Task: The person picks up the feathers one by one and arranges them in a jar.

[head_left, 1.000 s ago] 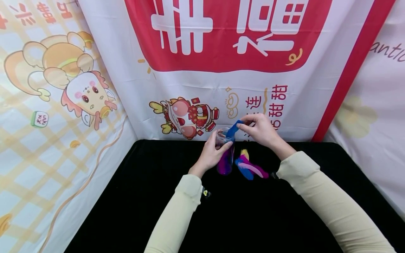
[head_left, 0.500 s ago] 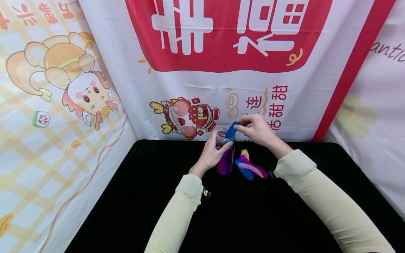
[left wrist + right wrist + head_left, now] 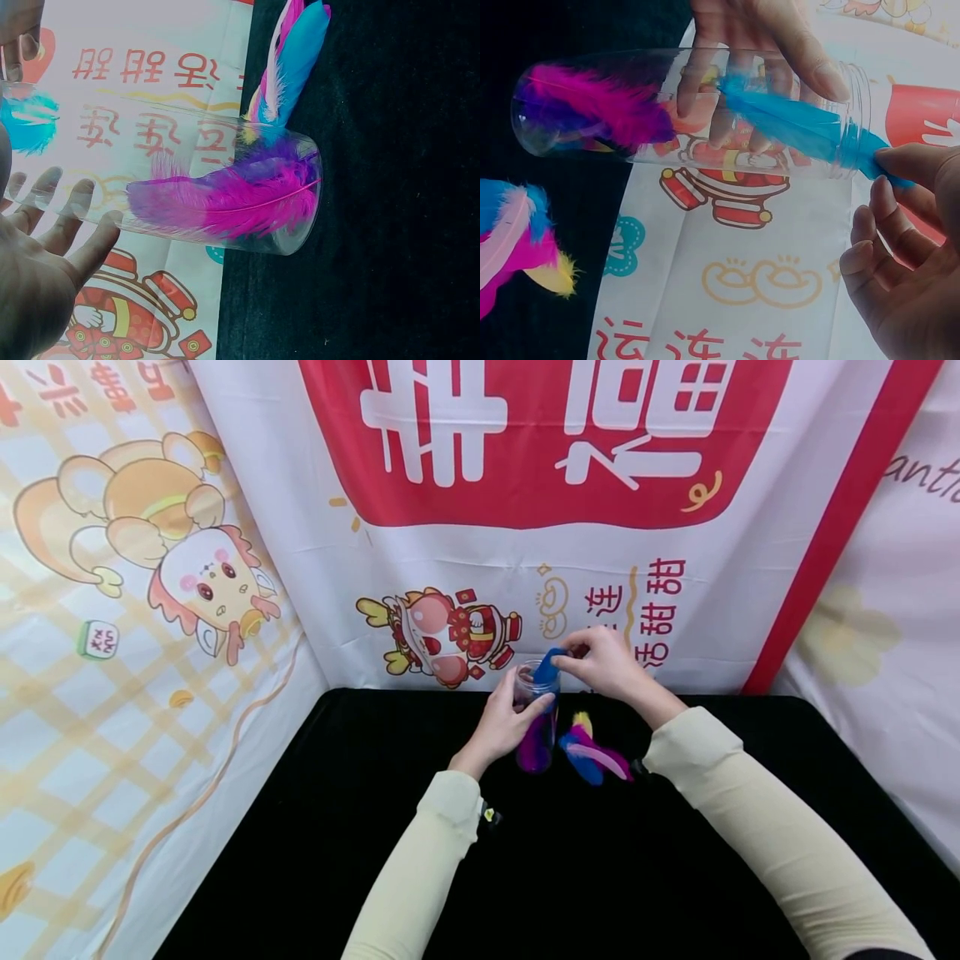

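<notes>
A clear jar (image 3: 536,727) stands near the back edge of the black table, gripped around its upper part by my left hand (image 3: 504,720). Inside, toward the bottom, lie magenta and purple feathers (image 3: 600,105). My right hand (image 3: 609,668) is at the jar's mouth and pinches a blue feather (image 3: 795,127) by one end between thumb and fingers. Most of that feather lies inside the jar, past the threaded rim (image 3: 859,120). In the left wrist view, my left hand (image 3: 52,262) holds the jar with fingers spread along its wall.
A small pile of loose feathers (image 3: 592,756), blue, pink, magenta and yellow, lies on the black table (image 3: 570,877) just right of the jar. Behind the table hangs a printed cloth (image 3: 330,568), close to both hands. Another printed cloth (image 3: 150,693) borders the left side.
My right hand has moved slightly left and the blue feather has gone a little deeper into the jar. The left hand keeps its hold on the jar, and the loose feathers lie unchanged.
</notes>
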The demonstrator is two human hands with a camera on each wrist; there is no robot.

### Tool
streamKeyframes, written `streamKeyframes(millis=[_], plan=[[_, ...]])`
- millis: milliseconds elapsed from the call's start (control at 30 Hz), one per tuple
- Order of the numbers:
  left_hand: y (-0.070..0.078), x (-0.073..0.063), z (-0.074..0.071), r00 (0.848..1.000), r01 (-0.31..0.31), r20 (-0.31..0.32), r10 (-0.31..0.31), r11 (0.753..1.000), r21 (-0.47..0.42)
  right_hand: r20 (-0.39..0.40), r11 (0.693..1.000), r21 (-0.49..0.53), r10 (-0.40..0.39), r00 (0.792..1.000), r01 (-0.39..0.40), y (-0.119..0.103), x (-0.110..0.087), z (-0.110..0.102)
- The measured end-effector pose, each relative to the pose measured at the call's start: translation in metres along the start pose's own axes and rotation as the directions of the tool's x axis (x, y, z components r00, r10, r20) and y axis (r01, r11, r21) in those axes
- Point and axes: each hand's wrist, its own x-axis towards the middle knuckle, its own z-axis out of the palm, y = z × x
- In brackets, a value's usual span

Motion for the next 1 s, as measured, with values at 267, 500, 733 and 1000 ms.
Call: streamKeyframes(millis=[267,500,733,1000], plan=[[0.0001,0.001,-0.0001,1.0,0.003,0.007,-0.003,1.0,0.005,0.044,1.0,-0.014,-0.019,0.999,0.02,0.0013,0.0028,0.0021],[0.0,0.0004,0.0002,1.0,0.008,0.005,-0.008,1.0,0.006,0.091,1.0,0.003,-0.01,0.996,0.009,-0.0014,0.0038,0.0032],[0.0003,-0.0003,0.0004,1.0,0.009,0.001,-0.009,1.0,0.012,0.13,1.0,0.011,0.005,0.992,-0.006,-0.0044,0.0031,0.0029],[0.0002,-0.0003,0.0007,1.0,0.019,-0.003,-0.019,1.0,0.015,0.183,0.999,0.031,0.016,0.983,-0.022,-0.0045,0.0032,0.0032]])
